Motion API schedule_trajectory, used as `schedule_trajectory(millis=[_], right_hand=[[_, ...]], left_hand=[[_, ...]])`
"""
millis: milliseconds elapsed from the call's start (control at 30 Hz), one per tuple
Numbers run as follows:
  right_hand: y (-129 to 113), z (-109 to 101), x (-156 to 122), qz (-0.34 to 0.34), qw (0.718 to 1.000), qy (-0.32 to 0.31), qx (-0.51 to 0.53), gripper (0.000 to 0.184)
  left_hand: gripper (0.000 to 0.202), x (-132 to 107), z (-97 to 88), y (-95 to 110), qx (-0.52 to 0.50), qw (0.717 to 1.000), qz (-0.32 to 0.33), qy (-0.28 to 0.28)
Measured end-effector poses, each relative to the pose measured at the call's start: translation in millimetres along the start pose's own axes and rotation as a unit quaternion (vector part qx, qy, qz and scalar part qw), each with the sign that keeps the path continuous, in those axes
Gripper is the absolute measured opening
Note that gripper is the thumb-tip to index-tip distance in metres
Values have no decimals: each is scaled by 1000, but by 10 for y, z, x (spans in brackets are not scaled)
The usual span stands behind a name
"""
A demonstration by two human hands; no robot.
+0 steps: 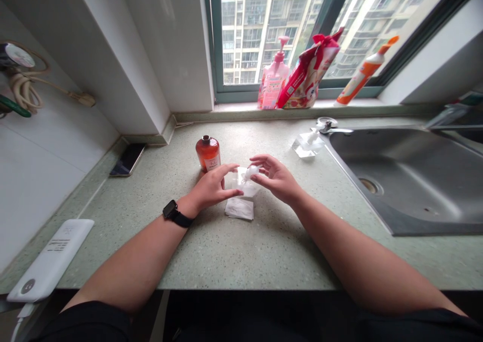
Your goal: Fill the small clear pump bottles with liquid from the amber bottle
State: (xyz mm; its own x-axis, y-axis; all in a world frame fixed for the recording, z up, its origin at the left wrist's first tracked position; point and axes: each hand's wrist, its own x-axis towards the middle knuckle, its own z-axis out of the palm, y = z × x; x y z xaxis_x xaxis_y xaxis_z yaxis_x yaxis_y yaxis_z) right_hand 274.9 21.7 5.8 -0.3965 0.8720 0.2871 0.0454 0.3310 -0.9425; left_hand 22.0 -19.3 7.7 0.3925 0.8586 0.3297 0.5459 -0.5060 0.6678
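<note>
both forearms reach forward over the bench and meet near its middle. left hand (213,186), with a black smartwatch (176,214) on the wrist, is turned palm-inward, its thumb and forefinger closed on the side of a small clear bottle (244,185); the remaining fingers curl loosely above. right hand (277,178) faces it, fingers slightly arched, thumb and forefinger pinching the white pump cap (251,171) at the top of that bottle. the bottle is held just above the bench between the two hands, over a folded white tissue (239,208) lying flat on the surface. the bench (241,251) is a pale green speckled stone top. an uncapped amber bottle (208,153) stands just behind the left hand; a second clear pump bottle (307,145) sits near the corner of the stainless steel sink (411,181) on the right. a dark phone (127,159) lies by the wall on the left, and a white power bank (51,265) rests at the near left edge. on the window sill stand a pink pump bottle (272,80), a red and white pouch (307,73) and an orange and white squeeze bottle (364,73), the last two leaning. the held bottle is transparent, small, its contents not discernible.
</note>
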Motion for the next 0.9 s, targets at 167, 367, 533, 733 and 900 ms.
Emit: schedule_trajectory(millis=[167,367,533,733,900], right_hand=[[12,32,-13,-28,999,5,-27,53],[20,90,-41,-35,999,1,-40,57],[45,93,-44,-32,999,-9,-33,57],[59,106,-50,-27,999,-16,-21,54],[90,17,3,-8,999,1,36,48]], left_hand=[[73,-13,10,2,16,1000,5,-2],[68,-15,10,1,32,999,18,-16],[70,-2,-16,23,44,999,-4,-21],[62,7,-22,51,49,999,-9,-1],[59,16,-33,32,53,998,-11,11]])
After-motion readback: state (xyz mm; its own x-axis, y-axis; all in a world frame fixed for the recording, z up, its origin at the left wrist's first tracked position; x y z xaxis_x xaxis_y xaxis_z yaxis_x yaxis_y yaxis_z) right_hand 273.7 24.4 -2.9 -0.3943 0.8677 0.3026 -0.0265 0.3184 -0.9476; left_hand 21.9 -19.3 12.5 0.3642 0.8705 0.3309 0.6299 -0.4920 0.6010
